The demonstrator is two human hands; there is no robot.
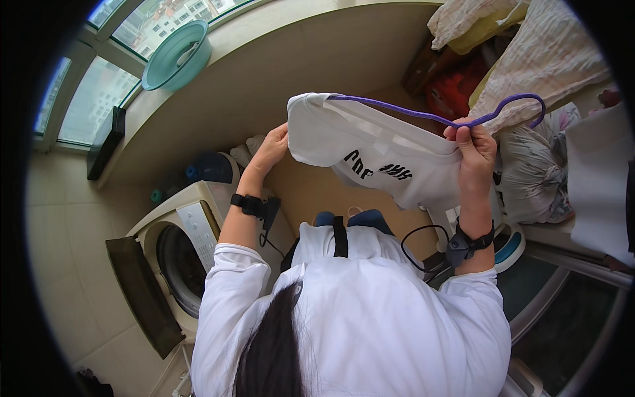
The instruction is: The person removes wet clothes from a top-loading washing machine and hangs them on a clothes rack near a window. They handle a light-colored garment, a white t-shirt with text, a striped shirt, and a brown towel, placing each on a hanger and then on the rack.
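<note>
In front of me a white T-shirt (377, 154) with black lettering hangs partly on a purple clothes hanger (397, 106). One arm of the hanger runs into the shirt at its left shoulder end, and the hook points off to the right. My right hand (474, 149) pinches the hanger near the base of its hook, close to the shirt's collar. At the sleeve end, my left hand (272, 149) grips the shirt's white fabric, its fingertips hidden behind the cloth.
A top-loading washing machine (198, 238) with its lid raised stands at the left. On the window ledge sit a teal basin (178, 57) and a black box-like object (106, 144). Bagged items (533, 168) and draped cloth (545, 59) fill the right side, near a glass-panelled door (560, 302).
</note>
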